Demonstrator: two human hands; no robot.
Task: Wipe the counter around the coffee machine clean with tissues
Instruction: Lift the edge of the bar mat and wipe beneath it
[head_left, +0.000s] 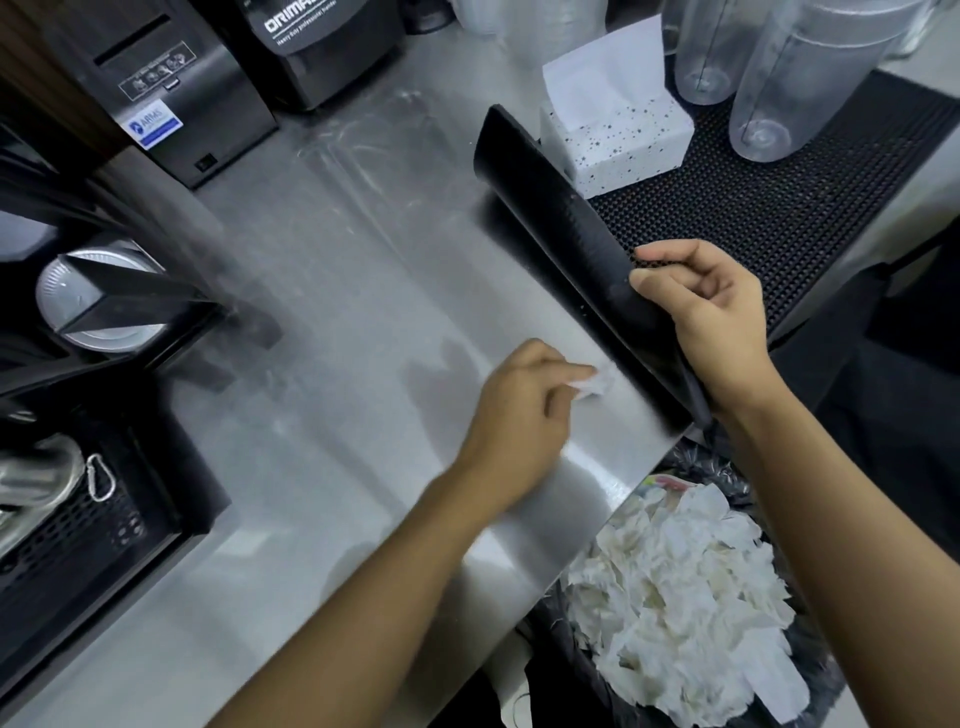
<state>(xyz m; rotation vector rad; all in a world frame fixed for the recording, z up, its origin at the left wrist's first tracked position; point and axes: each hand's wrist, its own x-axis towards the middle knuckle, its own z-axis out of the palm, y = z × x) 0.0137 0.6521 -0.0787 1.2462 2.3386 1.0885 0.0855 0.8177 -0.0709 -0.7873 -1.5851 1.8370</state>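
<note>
Left hand (519, 410) pinches a small crumpled white tissue (597, 384) against the brushed steel counter (337, 312), near its front edge and just beside a lifted mat (779, 208). Right hand (711, 322) grips the edge of this black, nubbed rubber sheet, curling it up off the steel. Wiping beneath it looks to be the step in hand. Next, the tissue likely needs to sweep the exposed strip while the floppy mat is held clear. Faint smears dull the steel farther back. Coffee machine (78, 530) lines the left edge, and a speckled tissue box (623, 140) sits on the mat
</note>
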